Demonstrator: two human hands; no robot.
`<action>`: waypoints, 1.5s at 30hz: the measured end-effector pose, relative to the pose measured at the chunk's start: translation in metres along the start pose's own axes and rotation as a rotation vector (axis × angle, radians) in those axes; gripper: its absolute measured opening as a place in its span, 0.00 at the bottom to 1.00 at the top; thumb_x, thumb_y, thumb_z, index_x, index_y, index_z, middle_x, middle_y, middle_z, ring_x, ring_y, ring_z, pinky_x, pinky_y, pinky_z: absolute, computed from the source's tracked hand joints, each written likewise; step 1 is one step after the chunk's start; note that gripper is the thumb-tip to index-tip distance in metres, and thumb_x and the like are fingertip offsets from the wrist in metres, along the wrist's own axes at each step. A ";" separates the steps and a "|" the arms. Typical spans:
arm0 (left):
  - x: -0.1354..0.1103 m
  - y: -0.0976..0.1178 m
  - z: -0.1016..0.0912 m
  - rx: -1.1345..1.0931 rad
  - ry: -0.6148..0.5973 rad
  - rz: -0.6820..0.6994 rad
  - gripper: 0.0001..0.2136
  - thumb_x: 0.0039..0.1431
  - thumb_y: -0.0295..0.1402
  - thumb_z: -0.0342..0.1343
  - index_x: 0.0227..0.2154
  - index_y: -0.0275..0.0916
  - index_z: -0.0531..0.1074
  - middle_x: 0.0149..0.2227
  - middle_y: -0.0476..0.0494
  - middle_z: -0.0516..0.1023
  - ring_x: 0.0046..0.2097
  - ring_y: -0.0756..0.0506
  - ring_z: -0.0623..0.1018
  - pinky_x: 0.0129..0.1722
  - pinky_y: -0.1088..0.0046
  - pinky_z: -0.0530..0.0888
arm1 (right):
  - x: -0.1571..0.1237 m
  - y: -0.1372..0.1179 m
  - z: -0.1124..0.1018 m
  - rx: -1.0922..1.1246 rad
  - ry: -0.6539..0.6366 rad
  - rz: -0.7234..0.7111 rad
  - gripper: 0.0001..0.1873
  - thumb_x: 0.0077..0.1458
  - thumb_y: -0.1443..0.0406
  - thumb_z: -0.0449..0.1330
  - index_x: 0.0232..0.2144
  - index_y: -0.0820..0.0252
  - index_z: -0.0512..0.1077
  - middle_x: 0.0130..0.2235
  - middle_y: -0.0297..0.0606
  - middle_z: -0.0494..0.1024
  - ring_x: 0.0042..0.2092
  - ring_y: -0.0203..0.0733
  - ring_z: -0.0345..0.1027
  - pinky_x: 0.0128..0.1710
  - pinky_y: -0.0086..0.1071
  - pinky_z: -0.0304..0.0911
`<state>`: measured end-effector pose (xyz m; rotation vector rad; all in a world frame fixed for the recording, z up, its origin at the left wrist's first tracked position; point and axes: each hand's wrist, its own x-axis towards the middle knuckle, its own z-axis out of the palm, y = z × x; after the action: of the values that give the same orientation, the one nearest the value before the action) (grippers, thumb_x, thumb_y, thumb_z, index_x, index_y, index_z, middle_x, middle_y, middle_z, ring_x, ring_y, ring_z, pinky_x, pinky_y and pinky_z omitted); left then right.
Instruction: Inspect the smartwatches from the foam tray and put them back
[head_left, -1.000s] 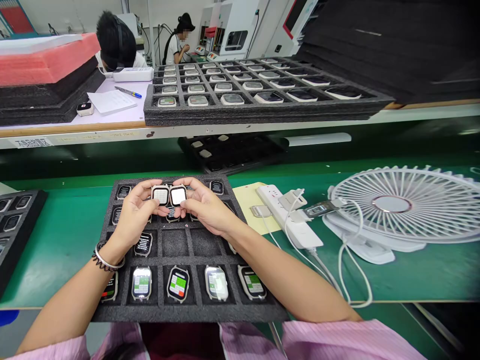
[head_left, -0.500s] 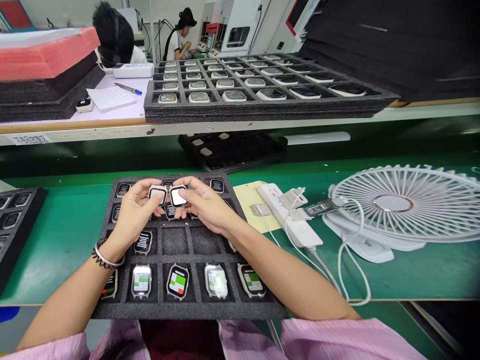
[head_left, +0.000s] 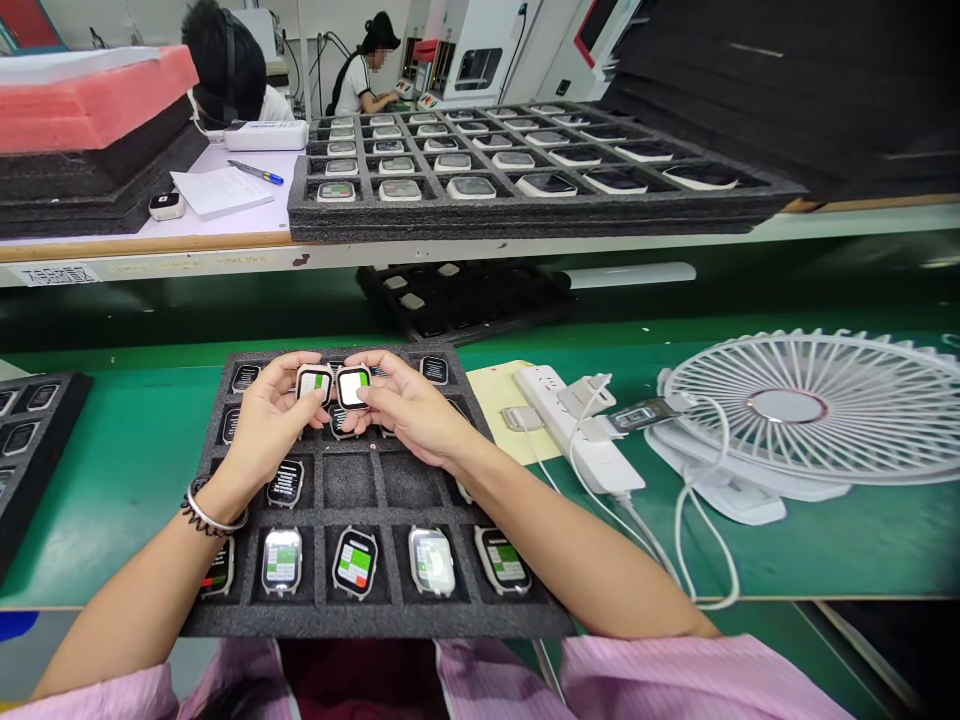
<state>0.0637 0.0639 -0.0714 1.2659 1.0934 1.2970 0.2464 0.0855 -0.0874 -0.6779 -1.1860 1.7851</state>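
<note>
Above the back rows of a black foam tray (head_left: 352,518), my left hand (head_left: 274,410) is closed on a smartwatch case (head_left: 313,382), thumb at the lower edge of its lit screen. Right beside it, my right hand (head_left: 405,408) grips a second smartwatch case (head_left: 352,386), with the thumb on its white and green screen. Neither watch has a strap. Below them, the tray's front row holds several watches, such as one with a green and red screen (head_left: 355,562). Behind my fingers, watches in the back rows are partly hidden.
A white power strip (head_left: 574,425) with cables lies right of the tray, near a white fan (head_left: 810,410). Another foam tray (head_left: 52,450) is at the left. On the shelf ahead stands a large watch tray (head_left: 525,215). Two people (head_left: 225,70) sit beyond it.
Both held watches' screens have gone from mostly white to showing green blocks. My hands have barely moved. The far person's hand has lowered.
</note>
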 end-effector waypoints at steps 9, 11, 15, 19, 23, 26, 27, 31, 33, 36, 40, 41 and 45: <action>0.000 0.000 0.001 -0.008 -0.008 -0.003 0.21 0.50 0.28 0.65 0.48 0.37 0.71 0.36 0.49 0.76 0.27 0.53 0.79 0.27 0.79 0.78 | -0.002 -0.002 0.001 0.003 -0.014 -0.007 0.21 0.54 0.71 0.63 0.49 0.58 0.63 0.32 0.30 0.79 0.31 0.35 0.78 0.33 0.28 0.72; 0.000 0.000 0.001 -0.012 -0.009 -0.006 0.22 0.49 0.28 0.65 0.49 0.37 0.70 0.37 0.48 0.76 0.27 0.53 0.79 0.28 0.79 0.78 | -0.001 -0.001 0.001 0.005 -0.014 -0.019 0.21 0.53 0.71 0.63 0.48 0.58 0.63 0.32 0.29 0.78 0.31 0.35 0.77 0.33 0.27 0.72; 0.000 0.000 0.002 -0.028 -0.021 -0.018 0.25 0.48 0.27 0.66 0.50 0.37 0.70 0.40 0.47 0.77 0.28 0.53 0.79 0.30 0.78 0.79 | 0.000 0.001 0.001 0.004 -0.007 -0.038 0.25 0.48 0.73 0.64 0.48 0.58 0.64 0.33 0.29 0.79 0.32 0.35 0.78 0.33 0.27 0.72; -0.001 0.001 0.002 -0.009 -0.023 -0.029 0.24 0.48 0.27 0.66 0.50 0.38 0.71 0.39 0.48 0.77 0.29 0.53 0.78 0.29 0.79 0.77 | 0.000 0.000 0.002 -0.009 0.007 -0.029 0.24 0.48 0.71 0.67 0.47 0.58 0.65 0.32 0.29 0.78 0.30 0.35 0.77 0.30 0.25 0.71; 0.000 0.001 0.002 0.035 -0.006 -0.013 0.16 0.54 0.35 0.65 0.45 0.37 0.73 0.35 0.47 0.77 0.30 0.52 0.76 0.27 0.79 0.74 | 0.000 -0.004 0.002 -0.015 0.010 0.027 0.16 0.56 0.59 0.66 0.42 0.58 0.66 0.32 0.32 0.80 0.24 0.33 0.74 0.23 0.23 0.66; 0.000 0.001 0.002 0.035 0.017 0.000 0.16 0.54 0.38 0.66 0.43 0.38 0.73 0.36 0.46 0.76 0.33 0.51 0.75 0.26 0.79 0.74 | 0.000 -0.004 0.001 -0.005 0.010 0.032 0.18 0.56 0.57 0.67 0.42 0.58 0.66 0.34 0.34 0.82 0.24 0.33 0.74 0.22 0.23 0.65; 0.000 0.001 0.002 0.035 0.015 0.001 0.16 0.53 0.37 0.67 0.43 0.38 0.73 0.37 0.46 0.76 0.32 0.52 0.75 0.27 0.79 0.74 | 0.000 -0.004 0.001 -0.003 0.010 0.031 0.18 0.55 0.58 0.68 0.42 0.58 0.66 0.34 0.34 0.82 0.24 0.34 0.74 0.22 0.23 0.66; -0.001 0.003 0.002 0.026 0.001 0.007 0.17 0.52 0.33 0.66 0.45 0.38 0.72 0.35 0.49 0.75 0.28 0.54 0.73 0.27 0.80 0.73 | 0.000 -0.003 0.001 -0.001 0.009 0.024 0.18 0.53 0.62 0.69 0.42 0.56 0.67 0.35 0.33 0.82 0.26 0.36 0.76 0.25 0.26 0.68; -0.001 0.003 0.002 0.018 0.000 0.009 0.18 0.52 0.32 0.66 0.46 0.39 0.72 0.34 0.50 0.75 0.27 0.54 0.73 0.27 0.79 0.73 | 0.000 -0.003 0.002 0.002 0.008 0.022 0.18 0.52 0.65 0.68 0.42 0.56 0.67 0.35 0.33 0.82 0.27 0.35 0.76 0.26 0.27 0.69; 0.000 0.003 0.002 0.019 0.001 0.004 0.19 0.51 0.31 0.66 0.47 0.39 0.71 0.34 0.50 0.75 0.28 0.53 0.74 0.27 0.79 0.74 | -0.001 -0.004 0.003 0.004 0.014 0.021 0.18 0.51 0.68 0.67 0.43 0.56 0.66 0.36 0.32 0.81 0.28 0.35 0.76 0.27 0.27 0.70; -0.001 0.003 0.002 0.020 0.003 0.000 0.20 0.51 0.30 0.65 0.48 0.39 0.71 0.34 0.50 0.75 0.28 0.54 0.74 0.27 0.79 0.74 | -0.001 -0.003 0.003 -0.003 0.011 0.002 0.20 0.50 0.70 0.66 0.44 0.56 0.66 0.37 0.33 0.81 0.29 0.35 0.76 0.28 0.27 0.70; -0.001 0.003 0.002 0.018 0.004 0.000 0.20 0.50 0.30 0.65 0.48 0.39 0.71 0.35 0.50 0.75 0.28 0.54 0.74 0.27 0.79 0.74 | -0.001 -0.003 0.002 -0.005 0.008 -0.003 0.20 0.50 0.70 0.66 0.44 0.56 0.65 0.37 0.33 0.80 0.29 0.35 0.76 0.28 0.26 0.70; -0.001 0.004 0.003 0.013 -0.006 -0.011 0.22 0.50 0.29 0.65 0.49 0.39 0.70 0.37 0.47 0.77 0.28 0.53 0.75 0.27 0.79 0.75 | 0.000 -0.001 0.000 -0.009 0.000 -0.025 0.22 0.48 0.71 0.66 0.45 0.57 0.65 0.39 0.34 0.79 0.30 0.34 0.76 0.30 0.26 0.70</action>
<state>0.0665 0.0627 -0.0677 1.2704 1.1046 1.2790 0.2467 0.0852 -0.0868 -0.6657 -1.1984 1.7602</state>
